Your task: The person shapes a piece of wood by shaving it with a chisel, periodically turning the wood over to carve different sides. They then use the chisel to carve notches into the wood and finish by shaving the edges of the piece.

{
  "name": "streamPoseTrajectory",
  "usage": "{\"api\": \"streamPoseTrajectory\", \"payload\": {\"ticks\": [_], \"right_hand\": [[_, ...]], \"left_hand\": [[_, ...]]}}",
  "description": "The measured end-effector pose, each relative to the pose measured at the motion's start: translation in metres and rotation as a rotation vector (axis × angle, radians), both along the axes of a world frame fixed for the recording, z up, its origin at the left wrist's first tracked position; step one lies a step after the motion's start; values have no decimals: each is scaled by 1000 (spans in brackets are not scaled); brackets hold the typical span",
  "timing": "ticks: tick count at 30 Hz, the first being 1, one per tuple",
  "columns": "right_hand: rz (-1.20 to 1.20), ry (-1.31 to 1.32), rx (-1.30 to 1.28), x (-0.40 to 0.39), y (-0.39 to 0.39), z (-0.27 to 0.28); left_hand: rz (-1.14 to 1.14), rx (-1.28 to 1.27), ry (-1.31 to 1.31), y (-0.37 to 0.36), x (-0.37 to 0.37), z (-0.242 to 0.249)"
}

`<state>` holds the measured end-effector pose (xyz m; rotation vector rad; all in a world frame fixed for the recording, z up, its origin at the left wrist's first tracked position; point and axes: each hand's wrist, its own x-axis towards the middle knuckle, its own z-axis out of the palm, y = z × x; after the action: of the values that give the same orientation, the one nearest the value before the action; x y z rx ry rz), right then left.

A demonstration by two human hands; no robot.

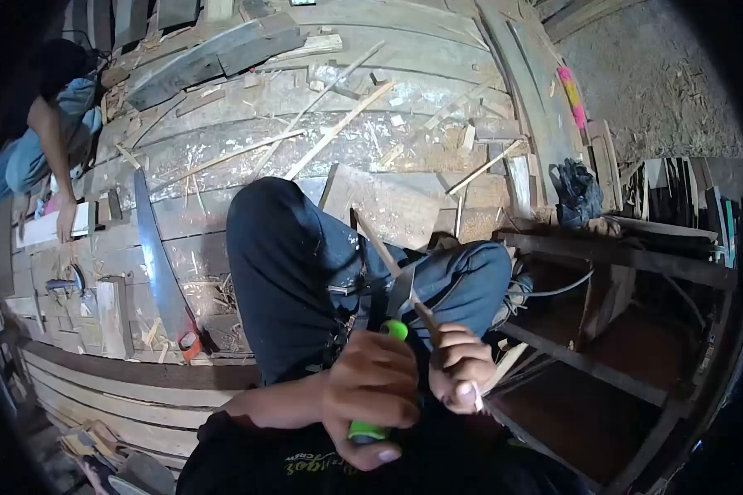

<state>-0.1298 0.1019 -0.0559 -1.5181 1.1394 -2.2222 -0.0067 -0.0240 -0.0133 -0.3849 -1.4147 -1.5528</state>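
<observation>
My left hand (373,396) is wrapped round the green handle (367,431) of a bladed tool at the bottom centre. Its metal blade (400,295) lies against a thin wooden strip (378,246) above my lap. The strip's lower end is in my right hand (461,367), whose fingers are closed round it. Both hands are close to my body, the right one a little beside the left. My legs in dark trousers are folded beneath the strip.
A handsaw (158,256) with a red handle lies on the plank floor at left. Another person's hand (66,219) rests on a pale block (49,228). Thin sticks lie ahead, a black plastic bag (578,194) at right, above a wooden frame (586,363).
</observation>
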Motion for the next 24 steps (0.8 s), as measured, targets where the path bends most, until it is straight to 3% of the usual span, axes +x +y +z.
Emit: {"api": "streamPoseTrajectory", "payload": {"ticks": [5, 8, 13, 16, 19, 21, 23, 24], "right_hand": [[33, 3, 2, -4, 2, 2], [30, 13, -26, -6, -2, 2], [90, -42, 20, -9, -1, 8], [88, -19, 6, -10, -2, 7], [40, -54, 19, -9, 3, 6], [35, -66, 4, -12, -1, 6], [152, 31, 16, -15, -4, 8], [196, 30, 24, -15, -6, 10]], "left_hand": [[198, 21, -195, -3, -19, -44], [55, 87, -22, -10, -4, -13], [132, 35, -255, -27, -23, -52], [69, 144, -80, -24, -7, -34], [57, 90, -62, -22, -13, -29], [88, 83, -102, -28, -23, -53], [126, 94, -268, -35, -26, -63], [104, 149, -171, -37, -24, -49]]}}
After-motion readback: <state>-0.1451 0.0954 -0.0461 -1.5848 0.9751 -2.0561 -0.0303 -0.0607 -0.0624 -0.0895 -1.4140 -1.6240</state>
